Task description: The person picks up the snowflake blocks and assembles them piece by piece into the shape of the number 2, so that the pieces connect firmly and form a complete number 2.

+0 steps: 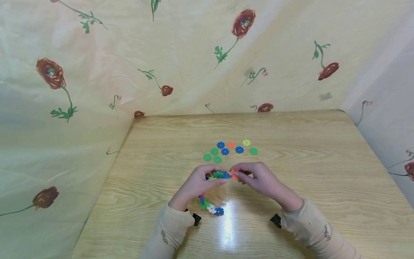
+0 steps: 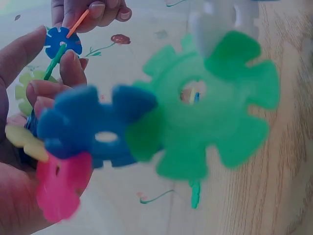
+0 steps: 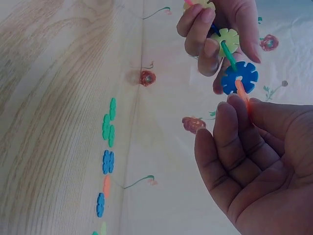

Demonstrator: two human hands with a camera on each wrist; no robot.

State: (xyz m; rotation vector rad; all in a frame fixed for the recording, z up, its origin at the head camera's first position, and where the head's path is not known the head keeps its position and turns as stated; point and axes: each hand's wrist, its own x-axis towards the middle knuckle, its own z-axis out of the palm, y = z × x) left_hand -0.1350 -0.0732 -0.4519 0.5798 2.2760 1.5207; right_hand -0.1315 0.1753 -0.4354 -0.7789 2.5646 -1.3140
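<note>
Chain [image 1: 205,205] gripped by left hand [image 1: 198,183] meets orange disc [image 1: 234,175] pinched by right hand [image 1: 260,178]; loose discs [image 1: 224,153] lie toward tabletop's [image 1: 291,140] far edge.

1. Discs [image 1: 239,149]: smooth plastic, fairly matt.
2. Chain [image 2: 225,127]: smooth plastic, slightly translucent in its green part.
3. Table [image 1: 300,144]: wood-grained, smooth, glossy where light reflects.
4. Backdrop [image 1: 194,43]: smooth sheet, faint sheen; cloth or plastic, cannot tell.
5. Sleeves [image 1: 171,225]: soft-looking, matt cloth.

A wood-grain desk [image 1: 136,216] carries four green discs [image 1: 207,157], three blue discs [image 1: 239,150], an orange disc [image 1: 230,145] and a yellow disc [image 1: 246,143]. They lie flat, loosely grouped.
</note>
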